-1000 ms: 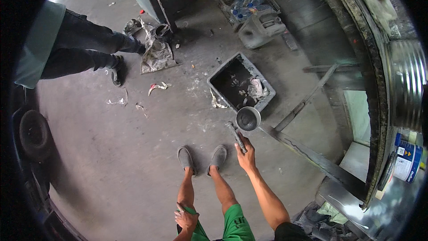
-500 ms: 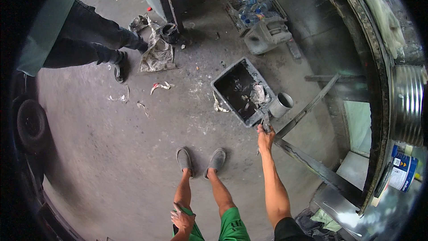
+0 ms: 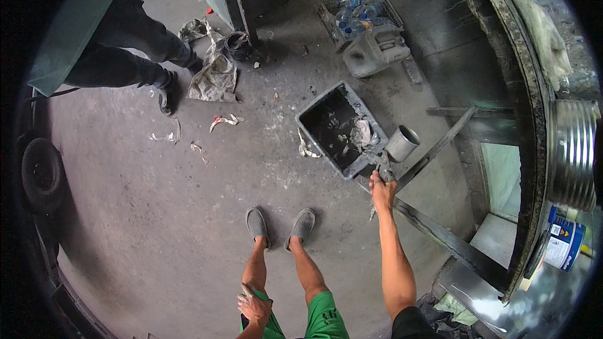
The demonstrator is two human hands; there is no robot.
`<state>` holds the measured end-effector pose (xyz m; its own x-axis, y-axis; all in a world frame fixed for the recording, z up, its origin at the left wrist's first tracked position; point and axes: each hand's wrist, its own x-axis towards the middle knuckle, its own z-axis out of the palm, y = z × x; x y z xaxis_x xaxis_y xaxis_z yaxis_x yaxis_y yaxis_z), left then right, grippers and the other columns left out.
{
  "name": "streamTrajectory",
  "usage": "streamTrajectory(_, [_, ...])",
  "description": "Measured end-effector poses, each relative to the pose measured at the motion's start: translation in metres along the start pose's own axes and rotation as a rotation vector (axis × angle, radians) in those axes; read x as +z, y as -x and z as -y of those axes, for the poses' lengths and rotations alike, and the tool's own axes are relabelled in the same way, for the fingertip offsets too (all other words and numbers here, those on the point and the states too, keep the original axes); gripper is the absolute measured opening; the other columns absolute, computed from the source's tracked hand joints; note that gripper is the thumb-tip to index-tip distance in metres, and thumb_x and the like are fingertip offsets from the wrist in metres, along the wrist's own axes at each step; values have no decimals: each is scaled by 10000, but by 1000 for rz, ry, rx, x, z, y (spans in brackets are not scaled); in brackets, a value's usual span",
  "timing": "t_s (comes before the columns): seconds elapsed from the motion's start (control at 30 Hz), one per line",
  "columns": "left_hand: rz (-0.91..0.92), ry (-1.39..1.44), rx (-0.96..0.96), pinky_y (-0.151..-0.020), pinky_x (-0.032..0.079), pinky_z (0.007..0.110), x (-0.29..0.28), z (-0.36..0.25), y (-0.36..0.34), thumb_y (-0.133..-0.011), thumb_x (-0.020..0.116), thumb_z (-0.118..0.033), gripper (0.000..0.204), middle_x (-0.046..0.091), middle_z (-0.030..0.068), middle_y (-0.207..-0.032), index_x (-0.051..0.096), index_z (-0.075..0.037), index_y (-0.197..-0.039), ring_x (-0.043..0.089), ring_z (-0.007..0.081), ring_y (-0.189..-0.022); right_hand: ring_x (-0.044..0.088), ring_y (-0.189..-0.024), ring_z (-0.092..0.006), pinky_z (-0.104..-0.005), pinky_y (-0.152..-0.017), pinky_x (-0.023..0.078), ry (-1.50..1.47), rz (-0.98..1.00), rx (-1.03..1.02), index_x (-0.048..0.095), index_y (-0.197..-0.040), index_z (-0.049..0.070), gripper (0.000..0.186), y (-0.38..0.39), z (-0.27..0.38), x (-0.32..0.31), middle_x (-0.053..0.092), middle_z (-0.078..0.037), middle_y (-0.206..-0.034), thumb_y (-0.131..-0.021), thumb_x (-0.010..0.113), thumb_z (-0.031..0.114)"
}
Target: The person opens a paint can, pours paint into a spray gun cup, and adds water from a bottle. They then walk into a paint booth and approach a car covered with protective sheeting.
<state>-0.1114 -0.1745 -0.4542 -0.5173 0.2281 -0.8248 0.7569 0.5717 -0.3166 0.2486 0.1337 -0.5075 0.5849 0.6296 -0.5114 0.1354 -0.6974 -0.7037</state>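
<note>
In my right hand (image 3: 383, 192) is a paint spray gun (image 3: 387, 166), its fingers closed round the handle. A grey cylindrical cup (image 3: 402, 143) sits on the gun, tilted with its open top toward the upper right. Just left of the gun lies a grey plastic bin (image 3: 319, 140) on the floor, dark inside, with crumpled pale scraps (image 3: 362, 133) in it. My left hand (image 3: 254, 306) rests on my left knee beside the green shorts (image 3: 326, 317), fingers stretched out and holding nothing.
A metal frame (image 3: 440, 238) stands right of my hand. Beyond the bin are a dirty jug (image 3: 375, 53) and a crate (image 3: 330, 6) of plastic bottles. A person's legs (image 3: 135, 31) stand at far left, near a rag (image 3: 213, 81) and black pot (image 3: 237, 46). A tyre (image 3: 43, 166) lies left.
My right hand has moved slightly right with the spray gun, and the cup leans more to the right. At the far left, the person has shifted a little. My left hand stays on my knee.
</note>
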Motion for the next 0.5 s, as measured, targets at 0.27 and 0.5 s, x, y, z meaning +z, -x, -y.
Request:
streamTrajectory(0.27, [3, -1, 17, -946, 459, 464, -3, 11, -5, -585, 877, -320, 1223, 475, 227, -1245, 119, -65, -1511, 534, 383, -1138, 538, -571, -81, -248, -450, 401, 34, -59, -71, 620, -834, 33, 185, 10, 8, 1, 620, -1, -724, -922, 643, 193])
streamTrajectory(0.5, [-3, -17, -5, -936, 468, 455, -5, -1, 0, -582, 882, -314, 1222, 485, 211, -1214, 128, -66, -1510, 548, 378, -1101, 526, -548, -78, -241, -417, 374, 23, -37, -89, 610, -840, 43, 168, -4, 8, -7, 608, 4, -725, -920, 648, 187])
